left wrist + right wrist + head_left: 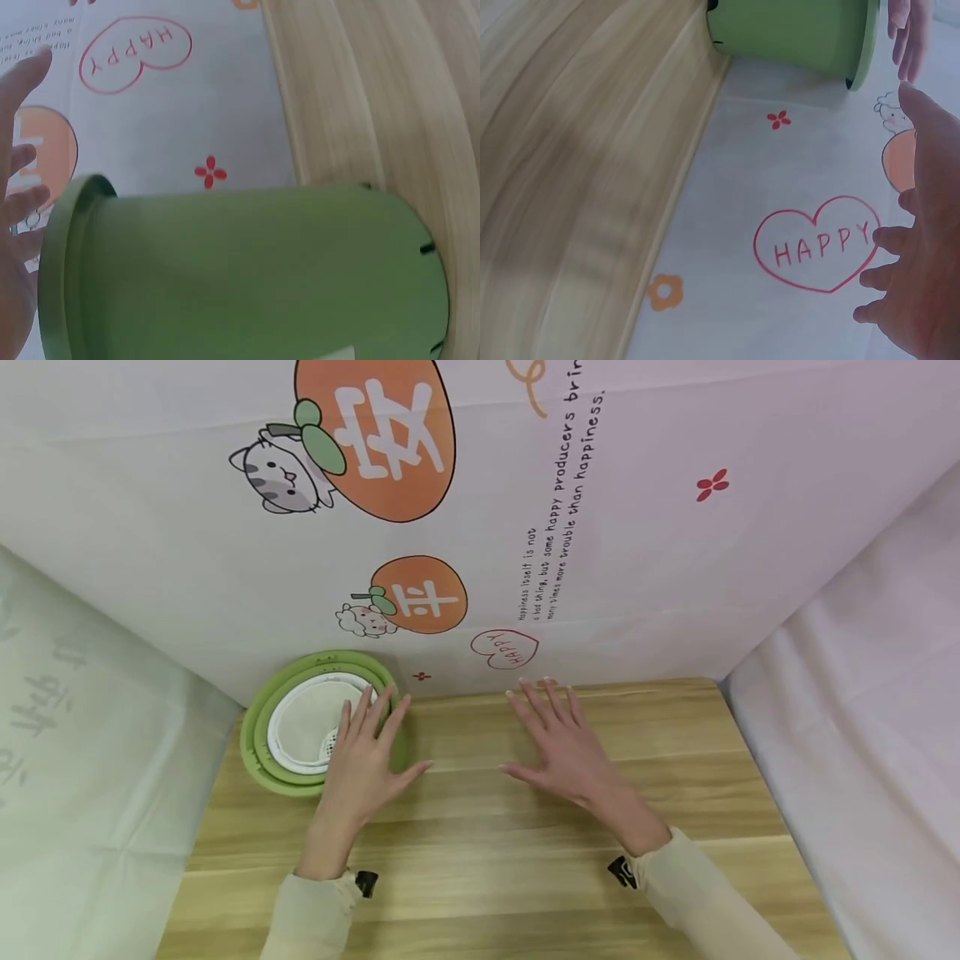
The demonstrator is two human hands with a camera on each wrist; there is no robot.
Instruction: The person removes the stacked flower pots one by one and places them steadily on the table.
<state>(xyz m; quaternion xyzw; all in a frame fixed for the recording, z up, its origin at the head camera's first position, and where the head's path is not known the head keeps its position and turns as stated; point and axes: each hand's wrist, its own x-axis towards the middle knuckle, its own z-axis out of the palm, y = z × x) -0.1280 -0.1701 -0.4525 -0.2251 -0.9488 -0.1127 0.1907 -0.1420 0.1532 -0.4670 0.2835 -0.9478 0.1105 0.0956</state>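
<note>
A green bucket [262,756] with a white perforated basket [303,718] nested inside stands at the back left of the wooden table. My left hand [363,768] is spread over the bucket's right side, its fingertips overlapping the rim in the head view. In the left wrist view the bucket's green side wall [247,277] fills the lower part, with the fingers beside the rim. My right hand [566,756] hovers palm down over the table's back middle, fingers spread and holding nothing. The right wrist view shows its thumb and fingers along the right edge.
The wooden table [480,877] meets a printed white cloth [637,568] at its back edge, with orange fruit drawings and lettering. White cloth also hangs at the left [90,735] and right [862,693]. Both sleeves are pale, with a dark clip near each wrist.
</note>
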